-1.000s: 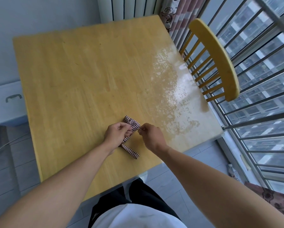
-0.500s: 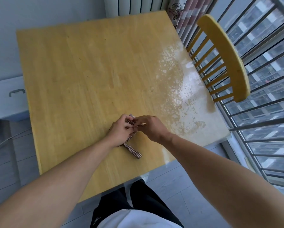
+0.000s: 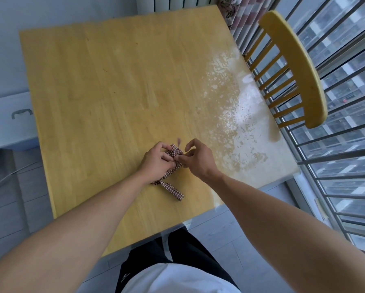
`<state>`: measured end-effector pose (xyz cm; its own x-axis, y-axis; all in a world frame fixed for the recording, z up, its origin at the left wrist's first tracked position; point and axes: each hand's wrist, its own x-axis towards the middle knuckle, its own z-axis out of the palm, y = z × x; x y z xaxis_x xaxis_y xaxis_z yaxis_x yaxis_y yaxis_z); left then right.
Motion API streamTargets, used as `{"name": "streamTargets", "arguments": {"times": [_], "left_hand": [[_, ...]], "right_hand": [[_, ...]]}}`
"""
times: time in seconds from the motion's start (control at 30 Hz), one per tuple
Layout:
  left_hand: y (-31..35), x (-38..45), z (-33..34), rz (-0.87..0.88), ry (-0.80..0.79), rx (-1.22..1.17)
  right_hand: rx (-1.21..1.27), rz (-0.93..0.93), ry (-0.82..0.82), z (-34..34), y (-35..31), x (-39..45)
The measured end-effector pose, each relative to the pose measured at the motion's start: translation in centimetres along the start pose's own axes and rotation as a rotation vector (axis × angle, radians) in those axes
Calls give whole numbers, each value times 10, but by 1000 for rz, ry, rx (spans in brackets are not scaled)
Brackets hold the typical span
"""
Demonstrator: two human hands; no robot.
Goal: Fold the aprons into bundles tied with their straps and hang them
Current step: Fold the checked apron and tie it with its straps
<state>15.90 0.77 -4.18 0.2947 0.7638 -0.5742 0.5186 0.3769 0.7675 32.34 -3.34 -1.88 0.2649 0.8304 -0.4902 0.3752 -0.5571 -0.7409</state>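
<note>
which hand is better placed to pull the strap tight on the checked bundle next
Probably the right hand: its thumb and forefinger pinch at the knot on the checked bundle, with bare wooden table beside it to pull across. The left hand lies over the bundle, pinning it, with the loose strap end trailing below.

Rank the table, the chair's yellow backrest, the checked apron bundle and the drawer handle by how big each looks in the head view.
1. Table, by far the largest.
2. Chair backrest.
3. Checked apron bundle, partly hidden under both hands, so its full extent is unsure.
4. Drawer handle, smallest, though not far from the bundle's visible part.
</note>
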Motion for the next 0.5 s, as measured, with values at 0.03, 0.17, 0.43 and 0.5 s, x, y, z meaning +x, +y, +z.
{"name": "streamTargets", "arguments": {"times": [0.03, 0.17, 0.43, 0.5], "left_hand": [[-1, 0, 1, -3, 1, -3], [-2, 0, 1, -8, 6, 3], [5, -3, 3, 41, 14, 105], [6, -6, 5, 78, 41, 166]], "right_hand": [[8, 14, 25, 2, 0, -1], [-20, 11, 22, 9, 3, -5], [-660, -474, -146, 2, 0, -9], [-815, -531, -166, 5, 0, -9]]}}
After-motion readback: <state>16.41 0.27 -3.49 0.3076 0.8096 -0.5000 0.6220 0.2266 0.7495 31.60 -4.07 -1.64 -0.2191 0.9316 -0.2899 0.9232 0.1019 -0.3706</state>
